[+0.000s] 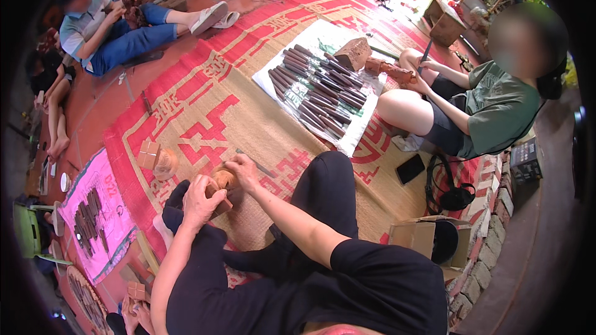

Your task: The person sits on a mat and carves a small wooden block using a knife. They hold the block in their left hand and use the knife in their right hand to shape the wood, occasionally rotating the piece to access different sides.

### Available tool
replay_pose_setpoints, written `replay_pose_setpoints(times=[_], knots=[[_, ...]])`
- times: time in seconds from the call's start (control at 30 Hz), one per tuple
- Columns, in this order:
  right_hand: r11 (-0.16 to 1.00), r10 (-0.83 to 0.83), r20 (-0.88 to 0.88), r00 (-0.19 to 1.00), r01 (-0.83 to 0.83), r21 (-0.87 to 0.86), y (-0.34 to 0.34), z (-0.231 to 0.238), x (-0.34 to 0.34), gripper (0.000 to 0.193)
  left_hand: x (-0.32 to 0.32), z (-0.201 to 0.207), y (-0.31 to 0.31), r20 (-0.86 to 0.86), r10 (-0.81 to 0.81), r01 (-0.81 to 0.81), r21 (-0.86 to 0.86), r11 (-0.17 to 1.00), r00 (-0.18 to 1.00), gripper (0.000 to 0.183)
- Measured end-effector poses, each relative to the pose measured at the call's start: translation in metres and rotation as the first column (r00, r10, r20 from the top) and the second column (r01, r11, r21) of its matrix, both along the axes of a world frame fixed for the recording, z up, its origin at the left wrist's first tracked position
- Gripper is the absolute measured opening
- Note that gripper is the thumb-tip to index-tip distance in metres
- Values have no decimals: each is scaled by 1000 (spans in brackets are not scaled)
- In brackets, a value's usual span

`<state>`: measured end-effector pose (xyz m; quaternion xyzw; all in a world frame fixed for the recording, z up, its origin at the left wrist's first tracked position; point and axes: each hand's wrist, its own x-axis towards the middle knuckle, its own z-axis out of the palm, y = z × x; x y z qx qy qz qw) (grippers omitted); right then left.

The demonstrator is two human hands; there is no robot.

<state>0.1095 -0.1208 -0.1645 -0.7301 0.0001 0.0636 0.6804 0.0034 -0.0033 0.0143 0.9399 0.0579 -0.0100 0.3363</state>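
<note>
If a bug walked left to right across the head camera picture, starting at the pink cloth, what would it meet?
Pink cloth, small wooden block, left hand, right hand, white sheet, black phone, black strapped gadget, black box.

From my end of the feed I counted two bare hands on the wearer, one left hand (203,201) and one right hand (243,172), plus one wooden carving (225,178) between them. Other people (506,105): at least five. I also got one phone (410,169), one open cardboard box (413,237), one black box (526,160), one green chair (26,226), one pink cloth (107,177), one white sheet (347,142) and two pale slippers (208,18). Carving tools (320,96) on the white sheet ran well past twenty, but they overlapped too much for me to nail the number.
</note>
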Motion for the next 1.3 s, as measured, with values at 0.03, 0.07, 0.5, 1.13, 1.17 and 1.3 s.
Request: replay_pose_setpoints(times=[0.03,0.07,0.5,1.13,1.17,1.3], knots=[[998,-42,-30,999,41,-39,-1,-1,3,21,-1,-2,1,12,-12,12,0,1000,1000,38],[983,-103,-15,995,100,-152,-6,-4,11,19,-1,-5,2,32,-33,32,17,999,999,38],[976,-62,-93,994,40,-216,-11,-2,18,19,-3,-4,1,65,-213,208,81,975,975,35],[982,78,43,996,-69,-177,-8,0,3,23,4,-4,-6,81,-354,339,157,927,932,36],[975,35,-24,999,-40,-219,-11,1,8,23,5,-3,-6,76,-370,354,163,921,926,36],[959,66,-3,998,-64,-276,-18,2,16,23,0,0,-4,82,-375,360,156,920,923,36]])
